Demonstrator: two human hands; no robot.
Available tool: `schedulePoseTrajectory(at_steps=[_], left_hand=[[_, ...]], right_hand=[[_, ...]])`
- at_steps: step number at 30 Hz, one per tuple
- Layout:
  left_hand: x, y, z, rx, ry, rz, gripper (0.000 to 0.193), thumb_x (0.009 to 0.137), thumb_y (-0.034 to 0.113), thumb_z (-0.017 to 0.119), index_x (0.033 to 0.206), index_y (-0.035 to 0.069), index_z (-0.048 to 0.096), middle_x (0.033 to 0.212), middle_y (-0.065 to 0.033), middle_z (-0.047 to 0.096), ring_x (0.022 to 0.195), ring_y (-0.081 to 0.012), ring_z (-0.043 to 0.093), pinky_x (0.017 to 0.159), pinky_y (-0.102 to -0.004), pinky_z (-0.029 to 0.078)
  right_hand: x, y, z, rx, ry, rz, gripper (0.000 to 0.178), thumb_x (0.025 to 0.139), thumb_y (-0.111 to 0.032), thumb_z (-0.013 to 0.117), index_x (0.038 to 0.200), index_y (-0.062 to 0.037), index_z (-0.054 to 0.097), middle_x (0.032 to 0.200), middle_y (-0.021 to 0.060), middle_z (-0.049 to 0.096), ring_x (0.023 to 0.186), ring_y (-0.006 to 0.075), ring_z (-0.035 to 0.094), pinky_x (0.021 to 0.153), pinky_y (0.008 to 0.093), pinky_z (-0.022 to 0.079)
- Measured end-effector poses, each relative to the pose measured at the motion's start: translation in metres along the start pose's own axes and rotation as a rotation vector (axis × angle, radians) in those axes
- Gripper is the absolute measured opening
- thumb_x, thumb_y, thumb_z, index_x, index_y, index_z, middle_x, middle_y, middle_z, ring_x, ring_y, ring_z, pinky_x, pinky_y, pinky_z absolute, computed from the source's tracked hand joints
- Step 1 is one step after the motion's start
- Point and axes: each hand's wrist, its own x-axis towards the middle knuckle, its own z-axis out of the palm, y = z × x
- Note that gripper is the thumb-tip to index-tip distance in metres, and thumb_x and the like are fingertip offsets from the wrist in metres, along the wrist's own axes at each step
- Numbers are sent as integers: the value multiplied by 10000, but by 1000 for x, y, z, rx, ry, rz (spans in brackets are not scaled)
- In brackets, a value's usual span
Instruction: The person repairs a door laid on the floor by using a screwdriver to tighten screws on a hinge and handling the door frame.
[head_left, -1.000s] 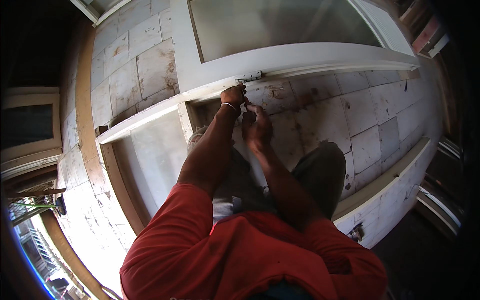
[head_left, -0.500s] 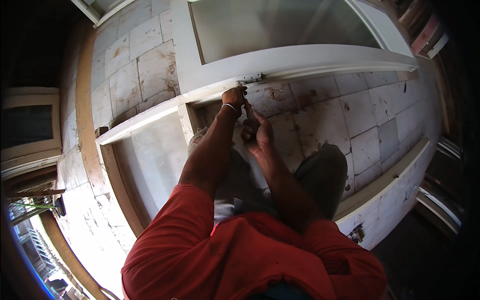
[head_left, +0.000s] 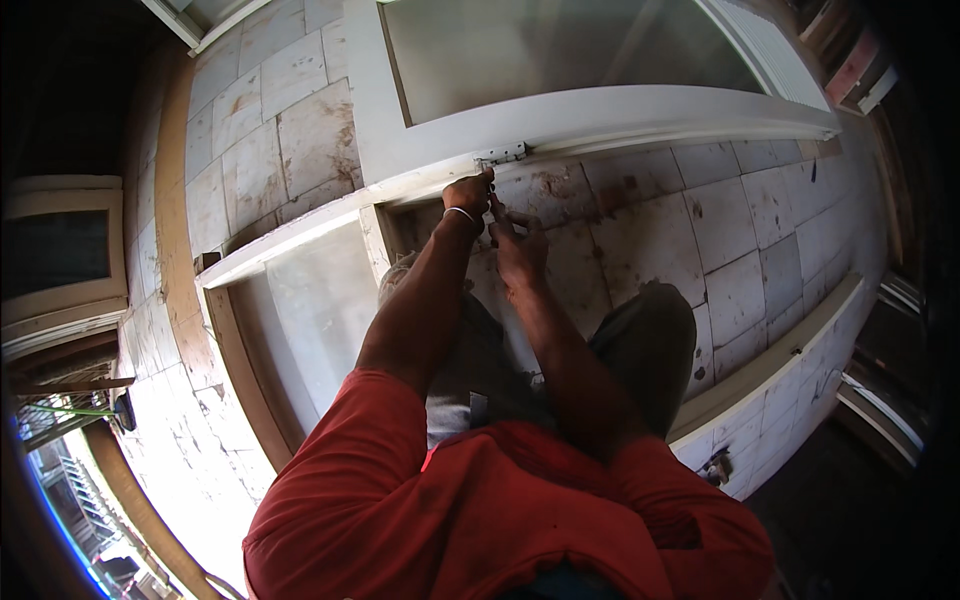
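A metal hinge (head_left: 502,154) sits at the joint between a white glazed door panel (head_left: 640,108) and a white wooden frame (head_left: 290,240). Just below the hinge, my left hand (head_left: 466,196) is closed against the frame's edge, its fingers pinched on something too small to make out. My right hand (head_left: 522,258) is right below it, wrapped round a slim tool that looks like a screwdriver (head_left: 497,207). The tool points up toward the hinge and my left fingertips; its tip is hidden.
Stained pale tiles (head_left: 660,240) cover the floor. A long pale timber (head_left: 770,370) lies at the right. My knee (head_left: 650,330) is bent beside my right forearm. Another framed panel (head_left: 60,250) stands at the far left.
My right hand has turned about the tool, with its knuckles now more on top. My left hand has stayed by the hinge.
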Motion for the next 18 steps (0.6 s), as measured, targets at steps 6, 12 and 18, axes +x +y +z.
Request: schedulePoseTrajectory(at_steps=[6, 12, 18], left_hand=[[-8, 19, -4, 275, 1, 94, 427, 945, 440, 492, 922, 56, 676, 799, -76, 677, 777, -199, 665, 749, -341, 490], [-38, 67, -18, -644, 128, -388, 306, 829, 296, 721, 892, -3, 702, 800, -59, 682, 730, -155, 601, 676, -322, 480], [-25, 43, -12, -480, 196, -312, 315, 788, 273, 747, 913, -14, 714, 827, -79, 694, 737, -158, 605, 681, -328, 490]], right_hand=[[14, 36, -13, 179, -147, -135, 366, 868, -203, 650, 1212, -93, 586, 782, 44, 572, 596, 134, 515, 513, 279, 410], [2, 21, -10, 789, -194, 497, 339, 909, -294, 606, 1197, -119, 564, 703, -6, 475, 510, 78, 379, 447, 228, 299], [3, 28, -16, 846, -307, 381, 301, 905, -308, 624, 1138, -124, 576, 718, -4, 498, 496, 74, 371, 446, 228, 302]])
